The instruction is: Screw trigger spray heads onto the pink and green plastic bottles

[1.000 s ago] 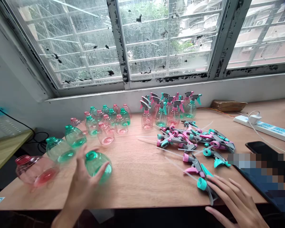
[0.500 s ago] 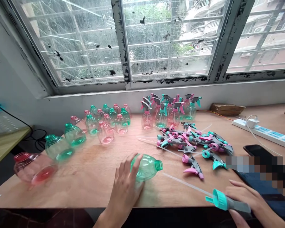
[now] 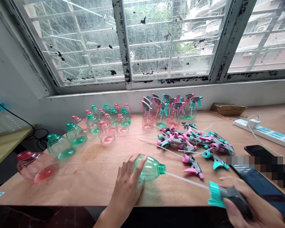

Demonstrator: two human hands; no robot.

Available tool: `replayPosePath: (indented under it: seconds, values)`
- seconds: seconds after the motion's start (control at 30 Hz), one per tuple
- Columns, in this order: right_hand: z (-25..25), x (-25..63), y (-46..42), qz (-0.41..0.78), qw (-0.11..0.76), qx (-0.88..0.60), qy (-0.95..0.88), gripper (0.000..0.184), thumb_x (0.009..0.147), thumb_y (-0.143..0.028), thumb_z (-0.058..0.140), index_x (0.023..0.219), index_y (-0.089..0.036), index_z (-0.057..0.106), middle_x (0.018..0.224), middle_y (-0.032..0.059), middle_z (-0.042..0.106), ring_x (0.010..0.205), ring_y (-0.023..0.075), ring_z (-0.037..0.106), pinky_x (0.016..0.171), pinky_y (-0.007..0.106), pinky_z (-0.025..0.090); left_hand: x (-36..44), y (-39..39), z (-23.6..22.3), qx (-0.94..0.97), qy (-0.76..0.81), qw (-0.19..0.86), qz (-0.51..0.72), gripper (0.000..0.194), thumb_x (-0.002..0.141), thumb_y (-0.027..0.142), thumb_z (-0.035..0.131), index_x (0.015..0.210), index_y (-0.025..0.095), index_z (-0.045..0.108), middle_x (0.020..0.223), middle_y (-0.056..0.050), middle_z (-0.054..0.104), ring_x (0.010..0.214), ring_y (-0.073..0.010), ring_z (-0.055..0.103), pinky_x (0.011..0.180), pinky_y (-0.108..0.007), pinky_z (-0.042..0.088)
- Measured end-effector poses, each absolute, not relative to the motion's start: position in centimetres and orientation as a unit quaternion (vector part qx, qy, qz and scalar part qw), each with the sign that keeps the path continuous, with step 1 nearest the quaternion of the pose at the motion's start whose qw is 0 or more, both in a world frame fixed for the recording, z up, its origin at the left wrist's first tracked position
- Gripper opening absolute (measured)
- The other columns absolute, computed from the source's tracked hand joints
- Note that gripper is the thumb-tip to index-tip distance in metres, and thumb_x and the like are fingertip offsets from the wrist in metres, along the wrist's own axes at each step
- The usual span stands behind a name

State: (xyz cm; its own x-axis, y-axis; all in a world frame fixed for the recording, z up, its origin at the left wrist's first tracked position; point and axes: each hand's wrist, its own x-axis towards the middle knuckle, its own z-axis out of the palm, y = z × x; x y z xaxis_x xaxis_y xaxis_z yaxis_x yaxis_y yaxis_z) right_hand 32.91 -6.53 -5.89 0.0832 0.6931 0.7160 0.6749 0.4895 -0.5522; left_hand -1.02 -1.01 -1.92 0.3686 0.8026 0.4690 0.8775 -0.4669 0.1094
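Observation:
My left hand (image 3: 129, 180) is closed round a clear green bottle (image 3: 150, 168), tilted on its side above the table's front edge with its neck to the right. In my right hand (image 3: 251, 198) is a grey and teal spray head (image 3: 228, 196). Its thin clear tube (image 3: 187, 180) runs left, and the tube's tip is at the bottle's mouth; whether it is inside, I cannot tell. Just beyond lies a pile of loose pink, teal and grey spray heads (image 3: 180, 139).
Open pink and green bottles (image 3: 106, 133) stand on the left of the wooden table (image 3: 85, 186). Assembled spray bottles (image 3: 161, 115) stand at the back by the wall. A power strip (image 3: 263, 131), a brown package (image 3: 228, 109) and a dark phone (image 3: 258, 153) are on the right.
My right hand has turned the spray head and brought its tube up to the bottle's mouth. The green bottle has shifted slightly right in my left hand.

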Motion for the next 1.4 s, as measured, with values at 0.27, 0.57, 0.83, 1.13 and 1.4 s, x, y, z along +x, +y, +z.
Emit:
replayPosePath:
  seconds: [0.27, 0.57, 0.83, 1.13, 1.4]
  values:
    - [-3.8, 25.8, -2.1, 0.398, 0.441, -0.488, -0.639, 0.023, 0.098, -0.043, 0.052, 0.108, -0.024, 0.062, 0.076, -0.0004, 0.062, 0.069, 0.0203, 0.062, 0.059, 0.026, 0.050, -0.8, -1.5, -1.7, -0.836, -0.470, -0.067, -0.276, 0.087, 0.088, 0.023, 0.071, 0.156, 0.030, 0.018, 0.155, -0.011, 0.041, 0.142, -0.0345, 0.035, 0.116, -0.051, 0.031]
    - [-4.4, 24.2, -0.6, 0.574, 0.490, -0.435, -0.491, 0.033, 0.095, -0.054, 0.056, 0.110, -0.025, 0.057, 0.078, -0.0014, 0.065, 0.063, 0.0176, 0.062, 0.052, 0.025, 0.054, -0.3, -1.2, -2.1, -0.669, -0.489, -0.317, -0.462, 0.047, 0.098, 0.041, 0.056, 0.144, 0.033, 0.045, 0.155, -0.005, 0.044, 0.145, -0.0276, 0.036, 0.122, -0.045, 0.027]
    - [-4.1, 24.1, 0.2, 0.585, 0.475, -0.443, -0.485, 0.046, 0.081, -0.049, 0.077, 0.109, -0.022, 0.054, 0.069, -0.0041, 0.066, 0.049, 0.0111, 0.055, 0.034, 0.017, 0.050, -0.7, -0.6, -1.9, -0.599, -0.501, -0.475, -0.407, 0.089, 0.084, 0.044, 0.075, 0.156, 0.022, 0.027, 0.161, -0.011, 0.037, 0.150, -0.0331, 0.029, 0.125, -0.048, 0.023]
    - [-4.4, 25.1, -0.6, 0.623, 0.467, -0.421, -0.466, 0.044, 0.079, -0.045, 0.081, 0.103, -0.021, 0.054, 0.061, -0.0030, 0.072, 0.049, 0.0133, 0.063, 0.040, 0.021, 0.057, -1.0, -1.2, -2.2, -0.670, -0.466, -0.440, -0.375, 0.093, 0.085, 0.030, 0.076, 0.157, 0.037, 0.017, 0.166, -0.003, 0.025, 0.153, -0.0288, 0.021, 0.127, -0.047, 0.016]
    - [-4.7, 25.3, -1.0, 0.617, 0.426, -0.403, -0.524, 0.042, 0.086, -0.046, 0.074, 0.109, -0.023, 0.047, 0.061, -0.0004, 0.077, 0.044, 0.0124, 0.065, 0.030, 0.011, 0.046, -1.3, -1.7, -2.3, -0.631, -0.466, -0.496, -0.372, 0.107, 0.086, 0.039, 0.074, 0.159, 0.030, -0.004, 0.169, -0.007, 0.009, 0.156, -0.0288, 0.004, 0.127, -0.051, 0.006]
